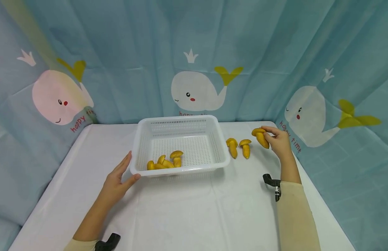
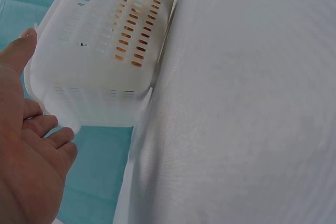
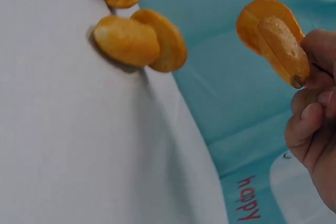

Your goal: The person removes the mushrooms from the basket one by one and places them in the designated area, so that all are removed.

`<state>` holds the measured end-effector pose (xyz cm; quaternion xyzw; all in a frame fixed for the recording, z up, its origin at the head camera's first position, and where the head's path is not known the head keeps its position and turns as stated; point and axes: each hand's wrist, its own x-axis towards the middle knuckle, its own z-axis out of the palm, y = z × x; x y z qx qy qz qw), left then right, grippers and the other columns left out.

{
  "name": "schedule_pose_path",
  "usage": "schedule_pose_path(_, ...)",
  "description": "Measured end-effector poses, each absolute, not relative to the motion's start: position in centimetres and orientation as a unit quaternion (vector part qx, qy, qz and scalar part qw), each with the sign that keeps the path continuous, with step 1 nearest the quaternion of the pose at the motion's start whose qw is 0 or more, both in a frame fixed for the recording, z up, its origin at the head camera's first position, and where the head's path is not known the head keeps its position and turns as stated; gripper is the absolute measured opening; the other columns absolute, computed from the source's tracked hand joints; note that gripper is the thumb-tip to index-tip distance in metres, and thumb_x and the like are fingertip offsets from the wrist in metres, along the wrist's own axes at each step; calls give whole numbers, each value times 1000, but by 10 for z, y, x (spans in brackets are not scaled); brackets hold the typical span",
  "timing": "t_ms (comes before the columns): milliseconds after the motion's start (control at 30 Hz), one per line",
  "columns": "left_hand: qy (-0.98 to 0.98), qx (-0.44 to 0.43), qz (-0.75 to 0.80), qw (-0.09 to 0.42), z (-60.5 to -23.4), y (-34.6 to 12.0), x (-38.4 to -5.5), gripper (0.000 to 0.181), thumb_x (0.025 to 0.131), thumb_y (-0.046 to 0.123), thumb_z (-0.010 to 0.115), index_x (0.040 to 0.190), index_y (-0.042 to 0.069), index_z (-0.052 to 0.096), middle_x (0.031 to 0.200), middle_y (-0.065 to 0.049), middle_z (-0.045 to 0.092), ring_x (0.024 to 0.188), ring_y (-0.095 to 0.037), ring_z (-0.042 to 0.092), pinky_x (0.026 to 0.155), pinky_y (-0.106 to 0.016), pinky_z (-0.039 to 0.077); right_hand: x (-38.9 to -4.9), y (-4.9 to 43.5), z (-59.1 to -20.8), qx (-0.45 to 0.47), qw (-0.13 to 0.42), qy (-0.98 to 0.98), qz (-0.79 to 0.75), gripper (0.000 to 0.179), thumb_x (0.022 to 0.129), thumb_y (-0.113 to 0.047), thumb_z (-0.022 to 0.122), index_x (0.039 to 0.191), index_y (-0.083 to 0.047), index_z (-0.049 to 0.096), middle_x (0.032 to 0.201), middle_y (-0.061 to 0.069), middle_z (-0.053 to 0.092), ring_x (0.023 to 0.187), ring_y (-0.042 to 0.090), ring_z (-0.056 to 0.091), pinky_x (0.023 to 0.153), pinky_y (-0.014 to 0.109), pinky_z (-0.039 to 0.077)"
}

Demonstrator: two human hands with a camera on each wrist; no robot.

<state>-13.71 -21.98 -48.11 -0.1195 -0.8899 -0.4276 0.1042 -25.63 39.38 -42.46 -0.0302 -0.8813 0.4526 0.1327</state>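
A white perforated plastic basket (image 1: 209, 169) stands at the middle of the table. Three yellow-brown mushrooms (image 1: 177, 159) lie inside it, near the front left. My left hand (image 1: 114, 184) is at its front left corner, thumb by the front rim and fingers along the left side. In the left wrist view the thumb (image 2: 23, 48) shows right at the basket's rim. Over the table's right side, my right hand (image 1: 278, 143) pinches another mushroom (image 1: 261, 137) by its stem, cap to the left. Two more mushrooms (image 1: 245, 149) lie between that hand and the basket.
White cloth covers the table (image 1: 181, 212). Behind and at both sides hangs a blue curtain (image 1: 134, 69) printed with whales, close against the table's back edge. Black wrist mounts (image 1: 271, 183) sit at both sleeves.
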Motion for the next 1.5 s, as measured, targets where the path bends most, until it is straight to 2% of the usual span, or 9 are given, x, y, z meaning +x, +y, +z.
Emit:
schedule_pose_path(200, -890, -119, -428, 101, -480, -219, -138, 93, 91, 23, 80, 164, 27, 23, 169, 4, 22, 153, -42, 27, 110, -73, 34, -262, 410, -443, -63, 106, -884, 452, 38, 105, -36, 59, 137, -18, 67, 140, 10, 61, 68, 21, 52, 48, 23, 44)
schedule_pose_path(400, -894, -111, -422, 100, -481, -221, -136, 92, 92, 26, 79, 164, 27, 23, 170, -1, 23, 153, -42, 28, 107, -74, 36, -270, 417, -460, -69, 67, -885, 455, 38, 106, -29, 58, 140, -14, 64, 141, 15, 59, 58, 14, 42, 50, 22, 44)
schedule_pose_path(533, -895, -117, -419, 102, -482, -220, -136, 91, 92, 26, 79, 164, 26, 24, 170, -5, 24, 153, -42, 28, 107, -73, 37, -270, 423, -470, -70, 65, -888, 449, 36, 107, -22, 55, 139, -9, 64, 142, 17, 59, 78, 1, 49, 64, 10, 47)
schedule_pose_path(633, -894, -120, -420, 103, -482, -220, -137, 91, 91, 25, 80, 164, 26, 24, 169, -4, 24, 153, -41, 28, 108, -72, 37, -269, 426, -475, -82, 52, -883, 459, 37, 107, -22, 55, 140, -8, 63, 141, 18, 60, 75, 0, 51, 63, 11, 49)
schedule_pose_path(800, -891, -121, -426, 101, -481, -220, -137, 92, 91, 22, 80, 164, 26, 24, 169, 3, 23, 154, -39, 27, 110, -69, 36, -271, 429, -481, -113, 25, -869, 482, 41, 106, -30, 58, 143, -13, 61, 140, 17, 59, 46, 12, 43, 44, 27, 46)
schedule_pose_path(967, -890, -120, -429, 100, -481, -221, -136, 92, 91, 23, 80, 164, 26, 24, 170, 1, 23, 154, -40, 27, 109, -70, 36, -275, 432, -487, -121, 17, -865, 487, 43, 105, -33, 59, 144, -16, 60, 141, 15, 57, 46, 12, 42, 43, 27, 45)
schedule_pose_path(1333, -892, -113, -427, 98, -483, -221, -136, 92, 91, 24, 80, 164, 28, 23, 170, -4, 24, 154, -41, 26, 109, -72, 35, -273, 439, -489, -104, 11, -861, 498, 40, 108, -25, 54, 146, -13, 57, 140, 17, 56, 45, 10, 42, 42, 25, 45)
schedule_pose_path(1467, -892, -110, -427, 99, -483, -221, -137, 93, 90, 24, 80, 164, 28, 24, 169, -4, 25, 154, -40, 26, 108, -72, 36, -272, 436, -483, -101, 8, -877, 470, 40, 108, -24, 52, 146, -14, 56, 143, 17, 55, 45, 17, 44, 42, 28, 46)
schedule_pose_path(1500, -891, -111, -428, 100, -483, -220, -137, 93, 90, 24, 80, 164, 28, 24, 169, -4, 25, 154, -40, 26, 108, -72, 36, -270, 435, -480, -99, 5, -884, 457, 40, 108, -24, 51, 147, -14, 56, 146, 17, 53, 52, 20, 49, 45, 28, 48)
